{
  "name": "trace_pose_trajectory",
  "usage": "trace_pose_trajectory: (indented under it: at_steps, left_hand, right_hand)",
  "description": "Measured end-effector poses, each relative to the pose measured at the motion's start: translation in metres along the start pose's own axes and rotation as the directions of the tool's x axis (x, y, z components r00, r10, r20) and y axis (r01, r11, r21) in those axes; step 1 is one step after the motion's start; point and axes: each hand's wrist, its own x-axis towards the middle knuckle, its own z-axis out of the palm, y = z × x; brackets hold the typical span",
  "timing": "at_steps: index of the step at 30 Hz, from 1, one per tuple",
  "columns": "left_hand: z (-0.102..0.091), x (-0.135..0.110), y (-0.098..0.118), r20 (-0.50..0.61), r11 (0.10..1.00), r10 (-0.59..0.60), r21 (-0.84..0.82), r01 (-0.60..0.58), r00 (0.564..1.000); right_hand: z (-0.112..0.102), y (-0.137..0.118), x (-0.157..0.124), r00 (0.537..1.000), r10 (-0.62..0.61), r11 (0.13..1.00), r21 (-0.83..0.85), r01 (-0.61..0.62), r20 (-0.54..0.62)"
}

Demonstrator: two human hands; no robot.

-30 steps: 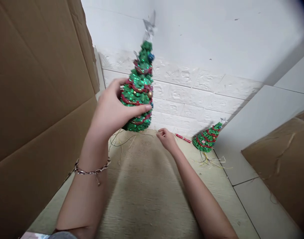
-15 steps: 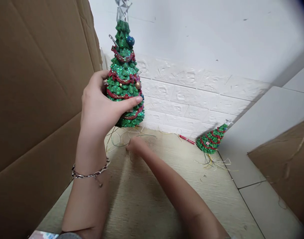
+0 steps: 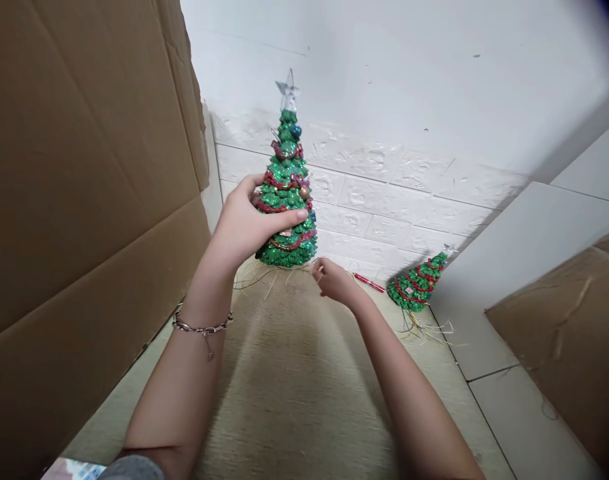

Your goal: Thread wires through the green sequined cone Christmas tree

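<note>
A green glittery Christmas tree figurine with red garlands, small baubles and a clear star on top stands nearly upright in my left hand. My fingers wrap round its left side and the thumb lies across its lower front. Thin loose wires spread from under its base. At the base's right, my right hand has its fingers curled, with a thin wire seeming to run into the pinch; the fingertips are partly hidden. A second, matching tree leans at the right, wires trailing from its base.
A red pen-like stick lies by the white brick-patterned wall. Tall cardboard stands close on my left. More cardboard lies at the right over pale tiles. Beneath is a pale wooden surface.
The tree in my left hand has come down and to the right in view, bringing its whole star into sight. My right hand has moved right and slightly up, from below the base to beside it.
</note>
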Motion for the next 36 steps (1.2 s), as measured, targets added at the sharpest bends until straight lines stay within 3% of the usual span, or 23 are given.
trace_pose_trajectory:
  at_steps: [5,10,12,14,16,18,22,28,32,36]
  left_hand:
    - [0.023,0.001,-0.012,0.172,0.986,-0.1,-0.114,0.121,0.98]
    - [0.042,-0.003,-0.024,0.227,0.993,-0.118,0.018,0.117,0.967]
    - [0.046,-0.005,-0.025,0.246,0.99,-0.137,0.049,0.129,0.96]
    - [0.05,-0.006,-0.025,0.289,0.987,-0.157,0.013,0.16,0.944]
    - [0.052,-0.006,-0.026,0.337,0.978,-0.166,-0.065,0.199,0.927]
    - [0.054,-0.005,-0.029,0.369,0.963,-0.177,-0.127,0.239,0.912]
    - [0.056,-0.002,-0.037,0.404,0.937,-0.198,-0.189,0.293,0.893]
    - [0.058,0.0,-0.047,0.432,0.939,-0.203,-0.168,0.299,0.879]
    - [0.06,0.001,-0.053,0.458,0.953,-0.176,-0.141,0.267,0.871]
    - [0.06,0.0,-0.054,0.461,0.964,-0.17,-0.105,0.243,0.871]
  right_hand:
    - [-0.037,0.034,-0.008,0.981,0.095,0.985,-0.127,-0.118,-0.17]
    - [-0.078,0.063,-0.018,0.88,0.161,0.955,-0.156,-0.253,-0.446]
    - [-0.091,0.07,-0.023,0.794,0.145,0.986,0.021,-0.165,-0.59]
    - [-0.101,0.07,-0.028,0.755,0.224,0.95,0.312,-0.028,-0.617]
    - [-0.106,0.063,-0.035,0.775,0.276,0.833,0.544,0.102,-0.568]
    - [-0.11,0.051,-0.042,0.821,0.253,0.715,0.671,0.199,-0.513]
    - [-0.112,0.03,-0.055,0.921,0.191,0.533,0.824,0.192,-0.338]
    - [-0.108,0.023,-0.062,0.961,0.136,0.518,0.845,0.136,-0.239]
    - [-0.11,0.02,-0.066,0.996,0.032,0.492,0.869,0.055,-0.082]
    - [-0.113,0.019,-0.071,0.999,-0.04,0.47,0.882,-0.001,0.023]
